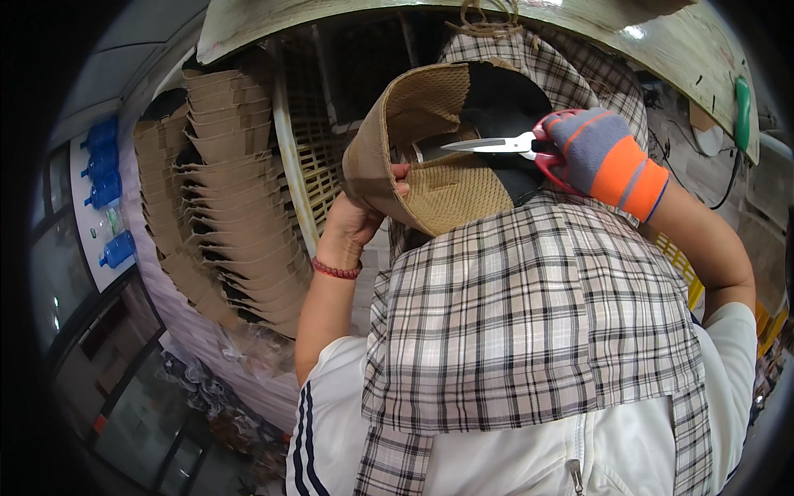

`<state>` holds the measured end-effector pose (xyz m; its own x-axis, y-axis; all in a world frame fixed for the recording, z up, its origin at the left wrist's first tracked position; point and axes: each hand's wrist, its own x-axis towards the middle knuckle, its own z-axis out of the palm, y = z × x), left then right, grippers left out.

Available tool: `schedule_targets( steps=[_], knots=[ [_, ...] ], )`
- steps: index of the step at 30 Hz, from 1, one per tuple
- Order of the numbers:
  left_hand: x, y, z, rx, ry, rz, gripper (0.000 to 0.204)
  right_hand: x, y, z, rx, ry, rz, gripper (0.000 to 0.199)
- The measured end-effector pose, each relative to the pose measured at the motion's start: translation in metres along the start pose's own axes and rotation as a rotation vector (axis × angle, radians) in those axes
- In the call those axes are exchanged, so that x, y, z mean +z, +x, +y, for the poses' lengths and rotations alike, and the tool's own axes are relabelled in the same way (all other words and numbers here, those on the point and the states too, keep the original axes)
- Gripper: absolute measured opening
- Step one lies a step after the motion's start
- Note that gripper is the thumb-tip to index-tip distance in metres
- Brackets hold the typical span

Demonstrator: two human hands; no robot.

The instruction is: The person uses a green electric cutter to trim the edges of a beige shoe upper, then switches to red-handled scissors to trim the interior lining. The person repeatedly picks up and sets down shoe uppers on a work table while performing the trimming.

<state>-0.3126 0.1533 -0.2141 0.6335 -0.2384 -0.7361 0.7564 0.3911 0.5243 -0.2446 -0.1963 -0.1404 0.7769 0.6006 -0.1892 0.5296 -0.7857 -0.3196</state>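
Note:
My bare left hand, with a red beaded bracelet at the wrist, grips a curved tan piece with a ribbed, woven-looking surface. Its thumb lies inside the piece, and most of the fingers are hidden behind it. A black sheet-like part adjoins the tan wall on the right. In a grey and orange glove, my right hand is closed on red-handled scissors. Their pale blades point left into the piece's opening, the tips close to its inner edge. I cannot tell whether they touch it.
Stacked brown curved pieces with black parts stand on the left. Beside them is a yellow plastic crate. A worn tabletop curves across the far side, with a green-handled tool at its right end. A plaid apron covers my lap.

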Motion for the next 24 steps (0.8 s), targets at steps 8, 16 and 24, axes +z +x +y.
schedule_targets(
  steps=[8, 16, 24],
  knots=[
    [0.000, 0.006, -0.005, -0.049, -0.096, -0.021, 0.036, -0.002, 0.030, -0.031, -0.138, -0.106, 0.015, 0.031],
    [-0.007, 0.012, -0.010, -0.067, -0.148, -0.042, 0.034, 0.000, 0.032, -0.027, -0.180, -0.124, 0.014, 0.029],
    [-0.007, 0.013, -0.010, -0.075, -0.140, -0.044, 0.033, 0.000, 0.038, -0.027, -0.194, -0.138, -0.012, 0.027]
  ],
)
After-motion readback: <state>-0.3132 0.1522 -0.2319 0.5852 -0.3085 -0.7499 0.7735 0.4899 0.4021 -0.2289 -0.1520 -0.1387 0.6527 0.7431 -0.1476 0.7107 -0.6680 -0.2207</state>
